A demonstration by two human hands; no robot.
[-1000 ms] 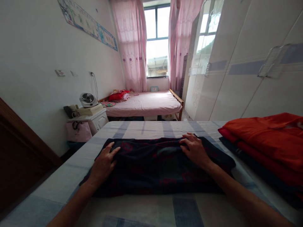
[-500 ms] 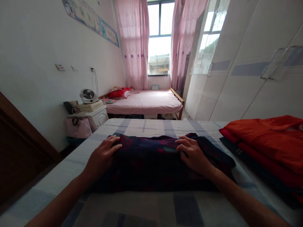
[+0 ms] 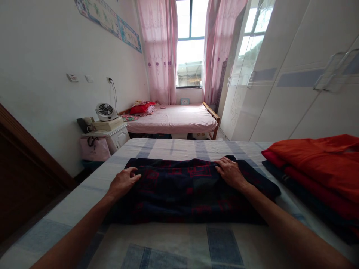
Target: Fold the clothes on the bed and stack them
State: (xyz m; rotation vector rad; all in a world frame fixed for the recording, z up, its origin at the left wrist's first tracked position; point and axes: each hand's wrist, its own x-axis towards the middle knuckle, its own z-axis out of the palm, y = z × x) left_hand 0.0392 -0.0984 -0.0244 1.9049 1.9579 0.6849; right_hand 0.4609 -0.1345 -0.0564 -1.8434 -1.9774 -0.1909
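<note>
A dark navy garment point(image 3: 174, 194) with red square outlines lies folded into a wide, low bundle on the bed in front of me. My left hand point(image 3: 123, 182) is at its left end, fingers bent with a small gap between thumb and forefinger. Across from it, my right hand point(image 3: 231, 172) rests on the upper right part of the cloth, fingers fairly flat. Beyond that hand, a looser part of the garment reaches out to the right. Whether the left fingertips press the cloth is hard to make out.
Folded red, orange and dark clothes point(image 3: 316, 164) are piled on the right of the checked bed sheet point(image 3: 179, 239). Farther off stand a pink-covered bed point(image 3: 179, 117), a cabinet point(image 3: 119, 139) with a small fan point(image 3: 106, 111), and white wardrobes point(image 3: 294, 104).
My left hand has shifted slightly down and its fingers have drawn in. My right hand has moved a little right and flattened on the cloth. More red pattern shows on top.
</note>
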